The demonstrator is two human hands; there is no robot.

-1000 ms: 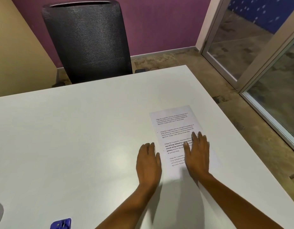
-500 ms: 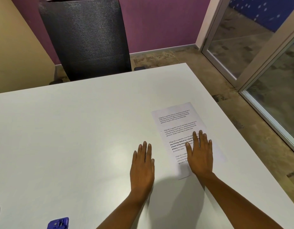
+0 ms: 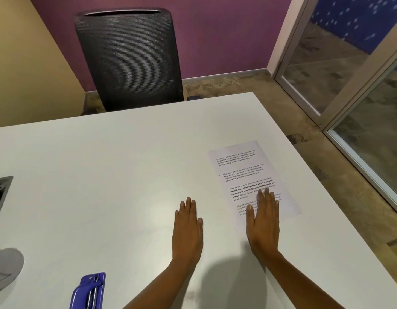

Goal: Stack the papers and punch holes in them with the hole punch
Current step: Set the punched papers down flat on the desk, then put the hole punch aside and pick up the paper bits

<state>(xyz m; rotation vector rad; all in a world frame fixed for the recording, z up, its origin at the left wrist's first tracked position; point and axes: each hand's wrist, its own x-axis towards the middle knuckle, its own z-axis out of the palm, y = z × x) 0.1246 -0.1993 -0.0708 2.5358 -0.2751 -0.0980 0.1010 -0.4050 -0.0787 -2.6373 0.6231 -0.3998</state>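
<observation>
A printed white paper sheet [image 3: 244, 172] lies flat on the white table [image 3: 108, 175], toward its right side. My right hand [image 3: 263, 221] rests palm down on the sheet's near end, fingers straight and together. My left hand [image 3: 188, 226] lies flat on the bare table just left of the sheet, not touching it. A blue hole punch [image 3: 88, 292] sits at the near edge, well left of my left arm. Whether the sheet is one paper or a stack cannot be told.
A black mesh office chair [image 3: 130, 56] stands behind the table's far edge. A grey object [image 3: 5, 267] and a dark cable box opening [image 3: 0, 195] sit at the left edge. Glass door panels [image 3: 340, 74] stand to the right, past the table's right edge.
My left hand has slid left, away from the sheet's edge onto bare table. The right hand stays on the paper. The view has tilted so more of the hole punch shows.
</observation>
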